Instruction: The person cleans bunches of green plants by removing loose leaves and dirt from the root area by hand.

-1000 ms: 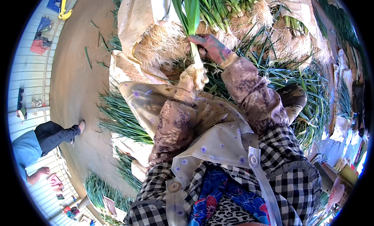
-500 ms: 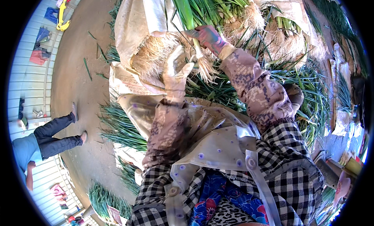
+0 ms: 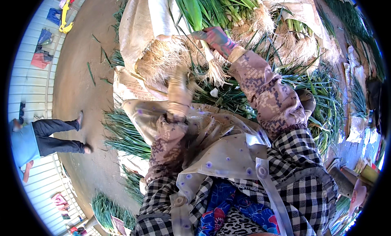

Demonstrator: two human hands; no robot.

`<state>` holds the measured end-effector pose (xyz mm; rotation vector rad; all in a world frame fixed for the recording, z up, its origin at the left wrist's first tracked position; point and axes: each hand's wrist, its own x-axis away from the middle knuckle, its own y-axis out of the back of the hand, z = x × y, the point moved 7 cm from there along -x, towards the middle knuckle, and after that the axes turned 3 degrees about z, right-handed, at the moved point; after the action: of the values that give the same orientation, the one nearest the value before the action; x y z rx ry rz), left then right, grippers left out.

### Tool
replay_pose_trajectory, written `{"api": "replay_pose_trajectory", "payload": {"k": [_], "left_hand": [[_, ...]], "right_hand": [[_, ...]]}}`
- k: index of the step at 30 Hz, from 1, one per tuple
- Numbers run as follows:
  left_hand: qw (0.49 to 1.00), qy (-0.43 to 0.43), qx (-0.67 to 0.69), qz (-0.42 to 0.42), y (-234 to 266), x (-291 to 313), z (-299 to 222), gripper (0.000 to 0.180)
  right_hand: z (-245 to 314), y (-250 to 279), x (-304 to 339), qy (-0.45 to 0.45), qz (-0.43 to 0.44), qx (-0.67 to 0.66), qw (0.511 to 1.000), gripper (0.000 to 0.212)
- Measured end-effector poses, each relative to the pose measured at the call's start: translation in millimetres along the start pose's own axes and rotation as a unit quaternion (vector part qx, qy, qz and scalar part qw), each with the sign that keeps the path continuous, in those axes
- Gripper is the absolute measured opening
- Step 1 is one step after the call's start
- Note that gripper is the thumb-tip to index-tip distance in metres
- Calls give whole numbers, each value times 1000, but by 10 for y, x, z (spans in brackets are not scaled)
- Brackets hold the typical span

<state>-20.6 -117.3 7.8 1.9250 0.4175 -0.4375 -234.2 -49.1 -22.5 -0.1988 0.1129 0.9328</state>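
My right hand (image 3: 218, 40), in a patterned glove, is closed around a green onion (image 3: 207, 52) just above its white stem. Its pale roots hang toward me and its broad leaves point away. My left hand (image 3: 179, 87), in a pale glove, is blurred by motion below and left of those roots, so its fingers cannot be made out. Beyond it, a mass of onion roots (image 3: 161, 59) pokes out of a beige cloth wrap (image 3: 133, 36). More green onions (image 3: 240, 14) lie with roots toward me past my right hand. A small white scrap (image 3: 214, 92) shows over the dark leaves.
Loose green leaves (image 3: 321, 101) are heaped at the right. More leaf bunches (image 3: 126, 132) lie to my left. A clear spotted plastic apron (image 3: 220, 154) covers my lap. On the brown floor (image 3: 93, 44) at the left, another person (image 3: 26, 142) is walking by a pale ribbed wall.
My left hand has dropped back toward me and away from the onion's stem. A white scrap now shows below the roots. My right hand keeps its hold. The other person has shifted in stride.
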Motion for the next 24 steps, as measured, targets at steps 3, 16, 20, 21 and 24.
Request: {"api": "replay_pose_trajectory", "payload": {"k": [3, 16, 20, 21, 24], "left_hand": [[502, 295, 803, 125, -443, -107, 139, 49], [939, 153, 290, -104, -64, -82, -155, 20], [952, 205, 226, -36, -190, -10, -77, 10], [960, 122, 232, -97, -243, 36, -96, 11], [891, 104, 238, 372, -1141, 406, -343, 10]], "right_hand": [[-379, 172, 71, -98, -149, -231, 957, 33], [-152, -428, 185, -166, -170, 362, 902, 62], [-201, -520, 93, -161, -162, 346, 910, 58], [-215, -541, 81, -155, -160, 343, 913, 57], [-343, -48, -214, -113, -172, 258, 944, 63]]}}
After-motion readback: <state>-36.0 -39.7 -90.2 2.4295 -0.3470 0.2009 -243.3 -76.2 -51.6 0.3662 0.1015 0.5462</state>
